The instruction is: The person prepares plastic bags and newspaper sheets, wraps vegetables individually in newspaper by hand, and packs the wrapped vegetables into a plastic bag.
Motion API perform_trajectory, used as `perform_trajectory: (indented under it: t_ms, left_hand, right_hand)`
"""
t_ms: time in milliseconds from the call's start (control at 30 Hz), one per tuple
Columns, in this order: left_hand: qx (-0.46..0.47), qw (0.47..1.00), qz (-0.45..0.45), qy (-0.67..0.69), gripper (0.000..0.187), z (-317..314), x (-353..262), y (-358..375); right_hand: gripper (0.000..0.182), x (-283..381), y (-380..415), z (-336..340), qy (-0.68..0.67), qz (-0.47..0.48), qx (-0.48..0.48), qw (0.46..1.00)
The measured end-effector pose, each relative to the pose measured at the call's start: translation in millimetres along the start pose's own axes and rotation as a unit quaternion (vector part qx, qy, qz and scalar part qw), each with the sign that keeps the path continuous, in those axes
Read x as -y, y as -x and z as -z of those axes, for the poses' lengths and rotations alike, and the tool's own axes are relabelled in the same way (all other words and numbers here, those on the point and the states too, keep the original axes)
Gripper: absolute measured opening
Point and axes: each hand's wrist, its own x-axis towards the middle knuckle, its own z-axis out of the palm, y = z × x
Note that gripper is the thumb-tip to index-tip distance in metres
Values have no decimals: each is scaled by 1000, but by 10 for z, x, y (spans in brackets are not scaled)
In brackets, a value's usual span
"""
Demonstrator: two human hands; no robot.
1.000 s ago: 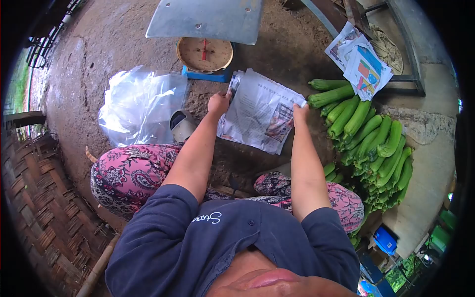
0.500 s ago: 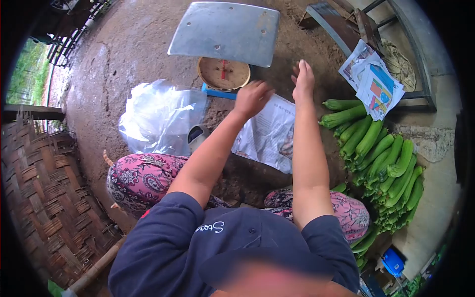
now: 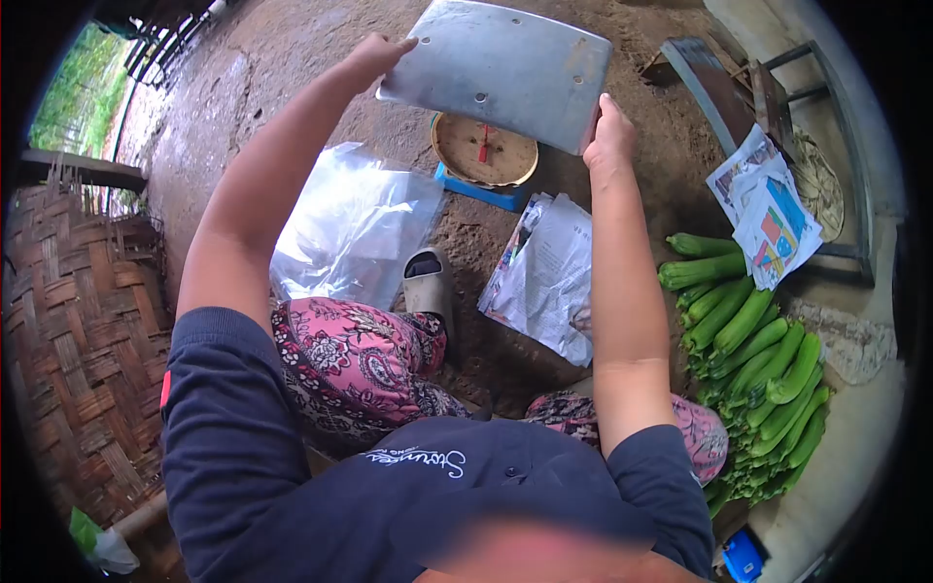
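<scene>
A weighing scale with a flat metal plate [image 3: 505, 73], a round dial [image 3: 462, 151] with a red needle and a blue base [image 3: 483, 190] stands on the ground ahead of me. My left hand [image 3: 377, 58] grips the plate's left edge, its thumb on top near a corner hole. At the near right corner, my right hand [image 3: 610, 134] holds the plate's other edge, with the thumb up and the fingers partly hidden. Sheets of printed newspaper [image 3: 547, 277] lie below the scale, and clear plastic bags [image 3: 352, 228] are spread to their left.
A pile of long green gourd-like vegetables [image 3: 763, 355] lies at the right, with more printed paper [image 3: 770, 209] above it. Behind that is a metal frame [image 3: 844, 126]. A woven bamboo panel [image 3: 92, 350] stands at the left. My shoe [image 3: 428, 290] is beside the plastic.
My left hand has moved from above the newspaper up to the plate's left edge. My right hand, open beside the plate before, has closed on its right edge. The view has shifted slightly.
</scene>
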Motion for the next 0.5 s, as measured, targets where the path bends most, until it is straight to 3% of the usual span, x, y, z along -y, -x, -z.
perform_trajectory:
  t_ms: [133, 233, 333, 433, 500]
  left_hand:
    - [86, 968, 53, 228, 60, -3, 188, -122]
    - [22, 942, 40, 333, 51, -138, 200, -198]
    - [43, 899, 23, 435, 54, -83, 95, -251]
    - [-3, 903, 66, 424, 42, 40, 131, -603]
    - [-17, 873, 34, 487, 35, 134, 163, -660]
  right_hand:
    - [22, 81, -100, -54, 46, 12, 4, 999]
    - [19, 178, -286, -141, 50, 18, -3, 999]
    - [18, 246, -578, -340, 50, 10, 8, 999]
    - [22, 303, -832, -633, 46, 2, 40, 998]
    - [23, 268, -1035, -823, 59, 15, 60, 996]
